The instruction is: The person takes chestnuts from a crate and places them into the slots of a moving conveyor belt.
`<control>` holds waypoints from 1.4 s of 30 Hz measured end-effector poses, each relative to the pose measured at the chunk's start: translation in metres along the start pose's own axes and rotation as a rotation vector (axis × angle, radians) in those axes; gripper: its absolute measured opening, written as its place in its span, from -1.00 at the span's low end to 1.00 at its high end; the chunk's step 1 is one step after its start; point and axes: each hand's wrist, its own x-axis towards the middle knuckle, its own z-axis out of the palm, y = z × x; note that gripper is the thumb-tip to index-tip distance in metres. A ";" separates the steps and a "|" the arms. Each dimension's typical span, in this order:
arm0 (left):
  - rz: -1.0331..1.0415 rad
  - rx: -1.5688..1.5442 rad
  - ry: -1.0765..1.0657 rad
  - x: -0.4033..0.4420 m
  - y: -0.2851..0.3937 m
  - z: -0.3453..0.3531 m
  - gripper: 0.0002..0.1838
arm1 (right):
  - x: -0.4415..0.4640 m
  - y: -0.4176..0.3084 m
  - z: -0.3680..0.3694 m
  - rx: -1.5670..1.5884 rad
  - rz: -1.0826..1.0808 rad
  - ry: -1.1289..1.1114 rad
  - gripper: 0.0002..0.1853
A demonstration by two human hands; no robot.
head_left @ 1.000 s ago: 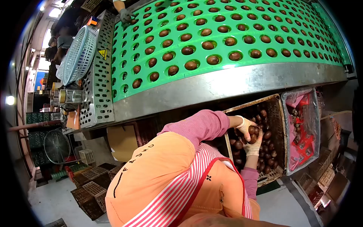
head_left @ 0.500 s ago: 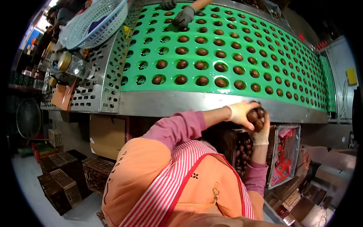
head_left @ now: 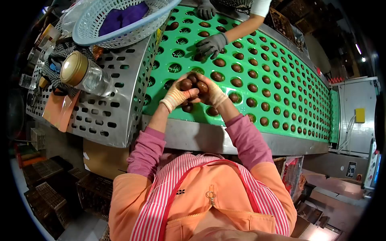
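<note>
My left hand [head_left: 176, 96] and my right hand [head_left: 213, 93], in light partial gloves that leave the fingertips bare, are cupped together around several glossy dark brown eggs [head_left: 186, 84]. Both hands are over the near left part of a green conveyor belt [head_left: 160, 109] with rows of round hollows. Brown eggs sit in most hollows to the right, while many hollows at the left end hold none. One brown egg [head_left: 187, 107] shows just below my left hand, and another [head_left: 212, 111] lies under my right wrist.
Across the belt, a co-worker's grey-gloved hand [head_left: 213, 45] touches the belt; the other gloved hand [head_left: 206, 11] is farther back. At left, a perforated metal surface [head_left: 105, 129] bears a gold-lidded jar [head_left: 94, 80] and a blue basket [head_left: 82, 38] with purple cloth [head_left: 120, 18].
My hands have moved left with the eggs, from the belt's near metal edge to over its left part. My view has shifted left, and the co-worker's gloved hands appear nearer.
</note>
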 end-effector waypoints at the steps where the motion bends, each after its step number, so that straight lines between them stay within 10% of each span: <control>1: 0.022 -0.036 0.035 0.010 -0.002 -0.014 -0.17 | 0.016 -0.005 0.005 -0.048 0.008 -0.003 -0.48; 3: 0.363 0.228 0.125 0.034 -0.004 -0.038 -0.17 | 0.048 -0.019 0.004 -0.195 0.023 0.046 -0.50; 12: 0.288 0.140 0.559 0.061 -0.037 -0.080 -0.52 | 0.145 -0.070 0.002 -0.662 -0.445 0.404 -0.43; 16: 0.350 0.836 0.624 0.024 -0.030 -0.082 -0.45 | 0.109 -0.087 -0.007 -1.651 -0.627 0.506 -0.59; 19: 0.116 1.166 0.441 -0.023 -0.008 -0.066 -0.46 | 0.077 -0.083 -0.027 -2.162 -0.285 0.344 -0.55; 23: -0.360 1.362 0.189 -0.046 0.005 -0.045 -0.44 | 0.053 -0.082 -0.039 -2.067 -0.277 0.224 -0.47; 31: 0.042 1.126 0.504 -0.037 0.010 -0.051 -0.47 | 0.088 -0.132 -0.056 -1.103 -0.502 0.467 -0.68; 35: 0.184 0.937 0.544 -0.029 -0.006 -0.051 -0.47 | 0.132 -0.156 -0.083 -1.689 -0.837 0.486 -0.55; 38: 0.119 0.728 0.579 -0.022 -0.020 -0.053 -0.49 | 0.151 -0.147 -0.097 -2.206 -0.678 0.476 -0.57; 42: 0.175 1.204 0.754 0.005 0.009 -0.043 -0.48 | 0.148 -0.120 -0.070 -2.056 -0.949 0.643 -0.59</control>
